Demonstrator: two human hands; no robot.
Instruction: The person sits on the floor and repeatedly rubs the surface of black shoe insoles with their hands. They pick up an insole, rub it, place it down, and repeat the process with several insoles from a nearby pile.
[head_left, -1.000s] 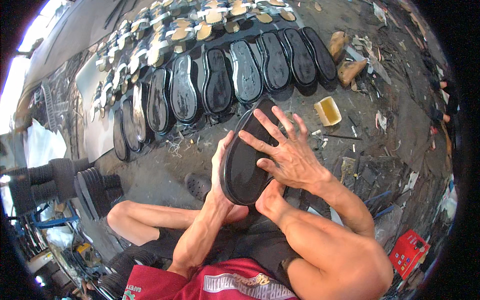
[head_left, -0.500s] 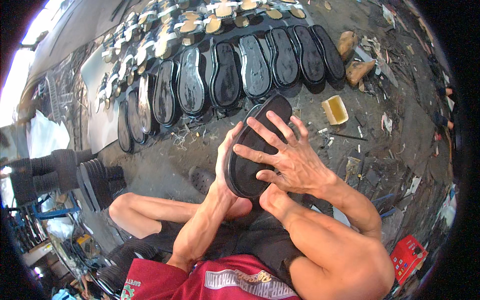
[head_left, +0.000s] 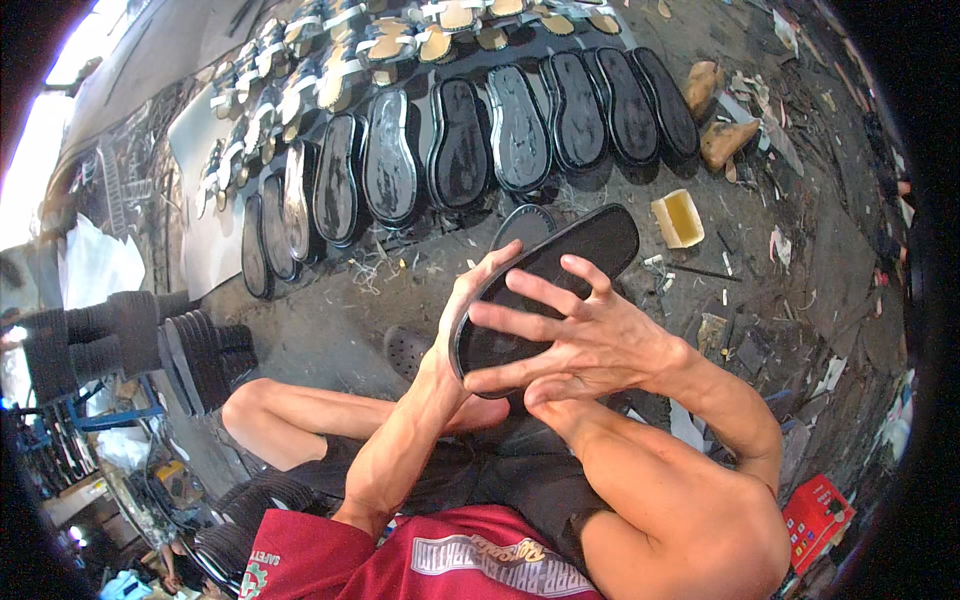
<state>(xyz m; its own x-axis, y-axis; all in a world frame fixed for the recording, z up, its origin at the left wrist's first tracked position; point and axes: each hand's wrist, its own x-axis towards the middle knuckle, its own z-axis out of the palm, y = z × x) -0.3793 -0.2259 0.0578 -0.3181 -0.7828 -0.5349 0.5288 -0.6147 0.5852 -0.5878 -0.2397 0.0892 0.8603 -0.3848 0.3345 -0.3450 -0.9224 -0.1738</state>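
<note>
A black rubber shoe sole (head_left: 580, 250) is held up in front of me, tilted with its toe end pointing up and right. My left hand (head_left: 470, 310) grips its left edge from behind, thumb curled over the rim. My right hand (head_left: 580, 340) lies flat on the sole's face, fingers spread wide across it. A round black lid or tin (head_left: 522, 225) shows just behind the sole's upper edge.
A row of black soles (head_left: 460, 150) lies on the ground ahead, with sandals with pale straps (head_left: 380, 50) behind them. A yellow sponge block (head_left: 678, 217) sits right of the held sole. Stacked black soles (head_left: 190, 350) stand at left. A red box (head_left: 818, 510) lies at lower right among scraps.
The held sole has tilted further right and lower in view. My right hand stays pressed on it, fingers spread, sliding slightly across its face.
</note>
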